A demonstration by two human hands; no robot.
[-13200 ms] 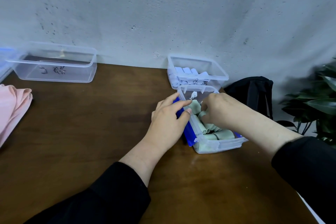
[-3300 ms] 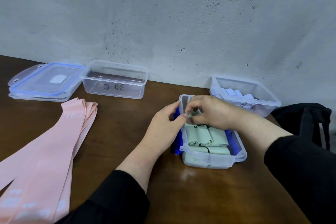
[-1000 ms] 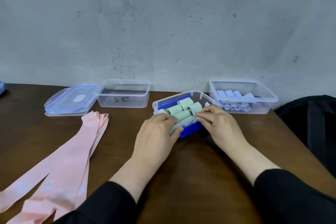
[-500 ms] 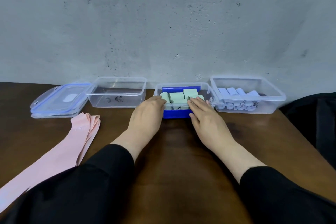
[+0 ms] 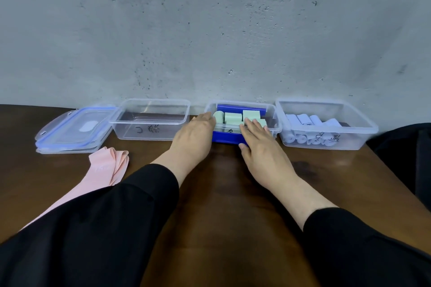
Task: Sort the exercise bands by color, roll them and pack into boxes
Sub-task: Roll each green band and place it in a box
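Along the foot of the grey wall [image 5: 210, 30], on the brown wooden table [image 5: 221, 216], things sit in a row. Farthest left lies a stack of clear lids with blue rims [image 5: 74, 128], flat on the wood. Just in front of them a pink band [image 5: 102, 170] lies unrolled, running down toward the near left until a black sleeve [image 5: 93, 228] covers it. Next along is an empty clear box [image 5: 151, 120] with dark writing on its front wall. Beside it stands the middle box [image 5: 270, 114], holding green rolls [image 5: 233, 117] packed side by side, with something blue behind and beneath it. The left hand [image 5: 193, 140] rests against this box's left end, fingers fairly straight and together, tips at the rim. The right hand [image 5: 261, 147] lies on the box's front right edge, fingers stretched forward over the rim, touching the rolls, thumb down by the blue base. Neither hand grips anything. To the right sits a third clear box [image 5: 326, 123] with pale lilac rolls [image 5: 310, 121] inside. At the far right edge a black bag [image 5: 408, 147] lies half out of view.
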